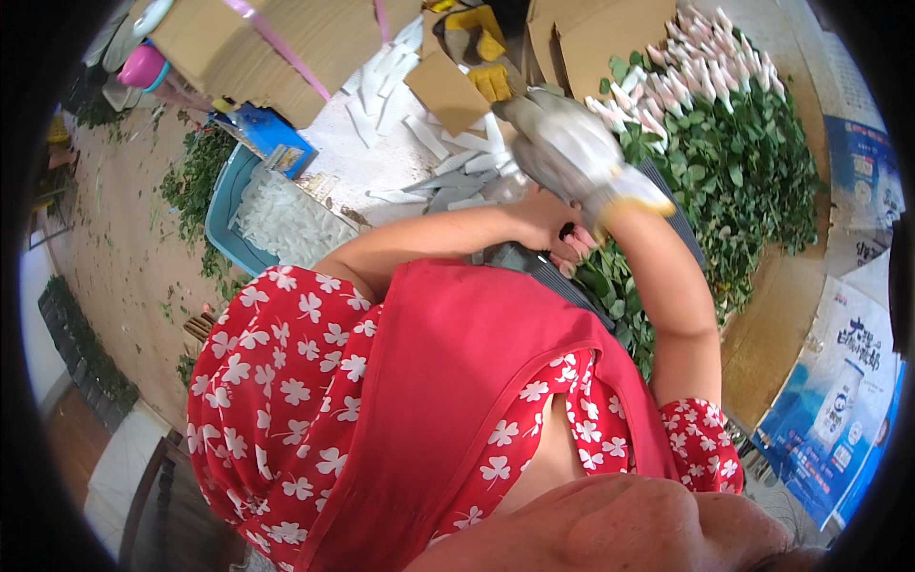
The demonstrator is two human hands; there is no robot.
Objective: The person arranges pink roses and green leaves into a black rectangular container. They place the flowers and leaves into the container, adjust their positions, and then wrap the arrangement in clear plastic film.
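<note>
Head view: nearest the lens, a red apron [457,381] over a red dress with white flowers fills the lower frame. Both forearms run up from it to the near end of a heap of rose stems [734,181]. The left hand [545,224] is bare and lies at the lower edge of the foliage, its fingertips [575,244] curled over a dark ribbed strip [534,267]. Whether it grips the strip or a stem, I cannot tell. The right hand [572,143], in a grey work glove with a yellow cuff, sits just above it with its fingers drawn together into a fist. What the fist holds is hidden by the glove. The stems lie on a brown cardboard sheet [772,334], leaves toward the person. The pale pink buds [701,57] are at the far end, each in a white sleeve. Judgement: light and springy, probably thorny, with buds that bruise easily. Best hold is low on the bare stem, well away from the heads, and the glove suits that. Farther out, white strips [429,133] are scattered on the table. To the left is a blue crate [224,205] of white netting. Beyond these are cartons [238,48], a pair of yellow gloves [491,76] and a pink cup [143,65].
</note>
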